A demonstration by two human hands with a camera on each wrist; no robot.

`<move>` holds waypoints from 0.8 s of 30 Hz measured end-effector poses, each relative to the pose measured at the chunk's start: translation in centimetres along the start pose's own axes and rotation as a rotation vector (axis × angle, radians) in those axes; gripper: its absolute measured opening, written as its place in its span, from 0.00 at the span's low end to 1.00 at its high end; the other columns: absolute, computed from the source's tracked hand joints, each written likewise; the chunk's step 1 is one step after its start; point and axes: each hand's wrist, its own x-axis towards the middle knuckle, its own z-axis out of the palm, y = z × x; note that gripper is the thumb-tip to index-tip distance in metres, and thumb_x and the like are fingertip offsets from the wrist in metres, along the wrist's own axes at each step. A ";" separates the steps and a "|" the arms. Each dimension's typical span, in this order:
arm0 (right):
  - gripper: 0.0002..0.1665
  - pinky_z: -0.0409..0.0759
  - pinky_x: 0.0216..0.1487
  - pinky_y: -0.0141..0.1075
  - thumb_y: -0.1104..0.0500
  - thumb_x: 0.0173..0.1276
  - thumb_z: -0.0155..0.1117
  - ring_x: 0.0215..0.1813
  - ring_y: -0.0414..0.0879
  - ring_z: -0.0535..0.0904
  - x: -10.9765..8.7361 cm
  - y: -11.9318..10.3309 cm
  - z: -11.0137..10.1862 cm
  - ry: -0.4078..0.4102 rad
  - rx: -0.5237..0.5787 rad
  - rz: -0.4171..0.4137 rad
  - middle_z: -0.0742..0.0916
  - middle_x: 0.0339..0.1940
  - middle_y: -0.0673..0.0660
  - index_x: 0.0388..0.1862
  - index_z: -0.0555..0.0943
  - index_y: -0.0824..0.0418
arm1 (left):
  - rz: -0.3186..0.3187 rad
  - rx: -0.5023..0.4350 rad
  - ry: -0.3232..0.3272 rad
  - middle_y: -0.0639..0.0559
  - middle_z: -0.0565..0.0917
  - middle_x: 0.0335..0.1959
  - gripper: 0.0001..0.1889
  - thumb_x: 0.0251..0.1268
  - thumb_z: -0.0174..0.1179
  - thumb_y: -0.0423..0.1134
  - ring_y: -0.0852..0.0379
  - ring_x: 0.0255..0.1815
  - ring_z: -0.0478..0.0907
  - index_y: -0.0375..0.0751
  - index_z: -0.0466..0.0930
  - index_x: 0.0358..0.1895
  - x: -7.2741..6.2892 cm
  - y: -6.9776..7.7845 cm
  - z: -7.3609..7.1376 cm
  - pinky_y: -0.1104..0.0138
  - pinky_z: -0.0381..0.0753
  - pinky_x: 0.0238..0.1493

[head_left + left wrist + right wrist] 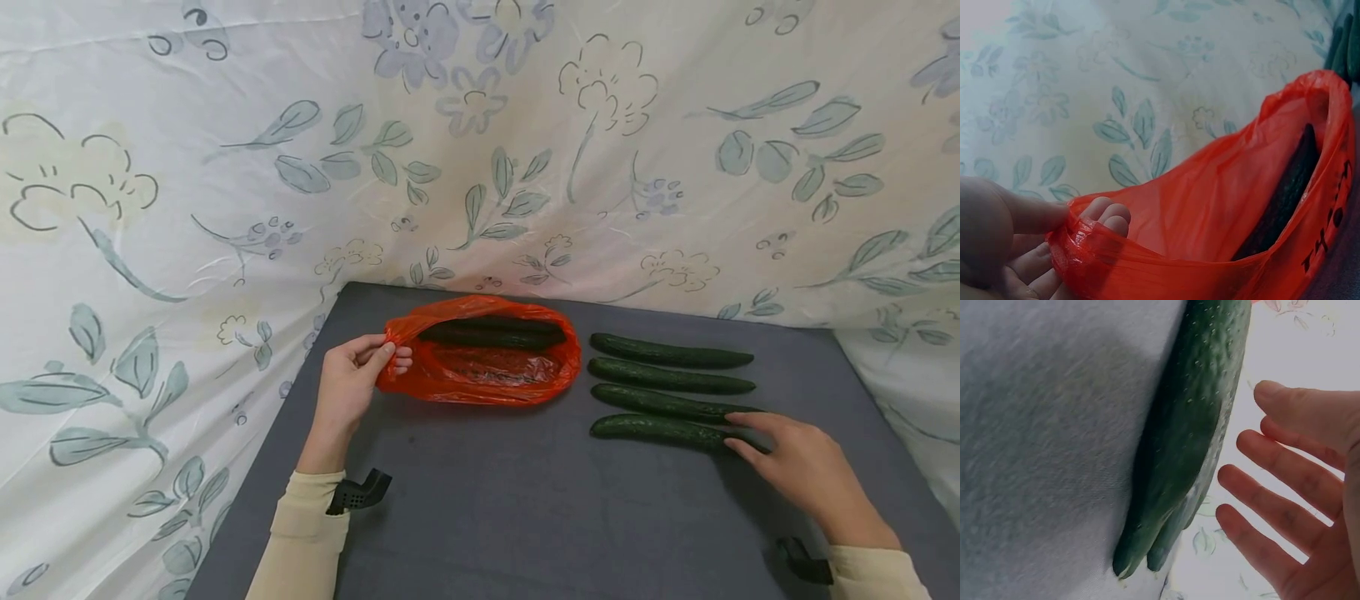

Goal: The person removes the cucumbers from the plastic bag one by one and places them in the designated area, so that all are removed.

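A red plastic bag [573, 358] lies on its side, mouth spread wide toward me. My left hand [356, 375] pinches the left edge of its mouth between thumb and fingers, and the left wrist view shows the film bunched there. Inside, dark green cucumbers [495, 338] lie along the back; how many cannot be told. Right of the bag, several cucumbers lie side by side in a row. Over the right end of the nearest cucumber [652, 428] hovers my right hand [806, 467]. In the right wrist view its fingers [1285, 469] are spread, apart from the cucumber.
A dark grey table [480, 500] carries everything. Behind it and along both sides hangs a white floral cloth [480, 167], close to the table's back edge. The bag's right side stands just left of the cucumber row, with a narrow gap.
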 end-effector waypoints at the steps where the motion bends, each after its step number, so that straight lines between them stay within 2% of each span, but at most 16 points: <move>1: 0.26 0.84 0.37 0.66 0.55 0.65 0.83 0.41 0.66 0.88 0.0 -0.2 0.0 0.017 0.004 -0.007 0.89 0.53 0.73 0.59 0.89 0.65 | 0.001 -0.003 -0.002 0.28 0.90 0.46 0.15 0.82 0.61 0.28 0.52 0.38 0.93 0.20 0.81 0.63 0.0 0.0 0.0 0.62 0.92 0.47; 6: 0.29 0.83 0.40 0.67 0.57 0.62 0.86 0.46 0.68 0.88 0.1 -1.2 0.1 0.122 0.026 -0.067 0.90 0.55 0.70 0.61 0.88 0.63 | 0.000 -0.007 -0.006 0.29 0.90 0.46 0.15 0.82 0.61 0.28 0.50 0.38 0.93 0.21 0.81 0.62 0.0 0.1 0.0 0.62 0.92 0.47; 10: 0.33 0.84 0.39 0.66 0.59 0.61 0.86 0.46 0.67 0.88 0.6 -2.2 0.0 0.193 0.060 -0.102 0.89 0.59 0.69 0.65 0.86 0.61 | -0.001 -0.004 -0.008 0.29 0.90 0.46 0.15 0.83 0.61 0.28 0.51 0.38 0.93 0.21 0.81 0.62 0.1 0.2 0.0 0.62 0.92 0.47; 16: 0.35 0.84 0.41 0.67 0.58 0.61 0.87 0.48 0.67 0.88 1.9 -4.2 0.3 0.234 0.092 -0.137 0.88 0.61 0.69 0.68 0.85 0.60 | -0.003 0.004 -0.012 0.29 0.90 0.46 0.15 0.83 0.60 0.28 0.48 0.40 0.93 0.21 0.81 0.63 0.0 0.3 -0.1 0.63 0.92 0.47; 17: 0.35 0.84 0.40 0.66 0.58 0.61 0.87 0.47 0.66 0.88 2.1 -4.6 0.3 0.239 0.097 -0.140 0.88 0.61 0.69 0.68 0.85 0.60 | -0.004 0.005 -0.014 0.29 0.90 0.46 0.15 0.83 0.60 0.28 0.47 0.40 0.93 0.21 0.81 0.63 0.0 0.3 -0.1 0.63 0.92 0.47; 20: 0.35 0.85 0.34 0.60 0.58 0.62 0.86 0.33 0.56 0.87 2.7 -5.6 0.4 0.251 0.105 -0.156 0.88 0.61 0.69 0.68 0.85 0.59 | -0.006 0.006 -0.018 0.29 0.90 0.47 0.15 0.83 0.60 0.29 0.48 0.40 0.93 0.21 0.81 0.63 0.0 0.3 -0.2 0.63 0.92 0.48; 24: 0.37 0.86 0.35 0.58 0.58 0.64 0.86 0.33 0.55 0.88 3.6 -6.7 0.3 0.241 0.133 -0.175 0.88 0.63 0.68 0.71 0.83 0.59 | -0.004 0.010 -0.020 0.29 0.90 0.47 0.15 0.83 0.60 0.29 0.46 0.41 0.93 0.22 0.81 0.63 0.0 0.3 -0.3 0.63 0.92 0.48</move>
